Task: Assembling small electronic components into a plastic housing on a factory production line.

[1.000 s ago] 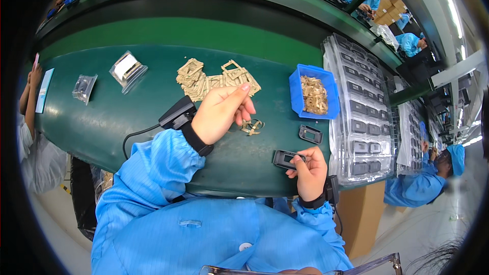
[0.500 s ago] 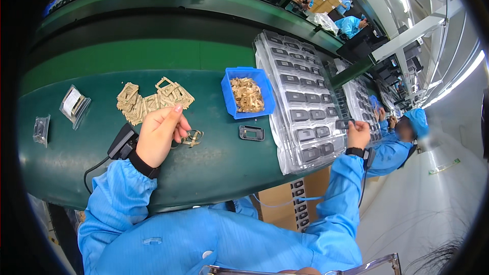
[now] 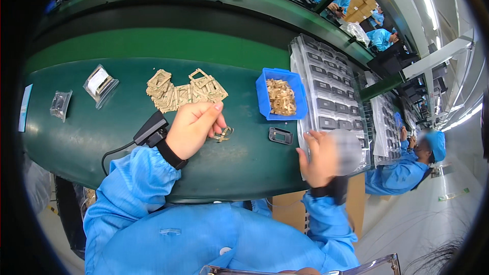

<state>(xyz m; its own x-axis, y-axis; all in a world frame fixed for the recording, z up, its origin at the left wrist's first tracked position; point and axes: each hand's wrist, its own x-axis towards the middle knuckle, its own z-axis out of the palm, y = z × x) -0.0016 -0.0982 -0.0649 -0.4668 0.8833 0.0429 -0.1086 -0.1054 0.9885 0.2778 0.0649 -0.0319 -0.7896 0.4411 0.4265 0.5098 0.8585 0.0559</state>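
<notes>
My left hand is closed above the bench, thumb pressed to the forefinger. Anything pinched there is hidden or too small to make out. Thin tan looped strips lie right by its fingertips; I cannot tell whether they touch. Beyond that hand spreads a pile of tan rectangular frame pieces. My right hand, slightly blurred, holds nothing, its fingers apart, at the near left edge of the clear plastic tray. A small black rectangular frame rests on the bench just left of it.
A blue bin of tan scraps stands between pile and tray. Dark parts fill the tray's pockets. Two clear bags lie at the left of the green bench. A co-worker sits at the right.
My right hand has let go of a dark part at the tray and come left and nearer, fingers opening. The view has swung left; my left hand keeps its pinch beside the pile.
</notes>
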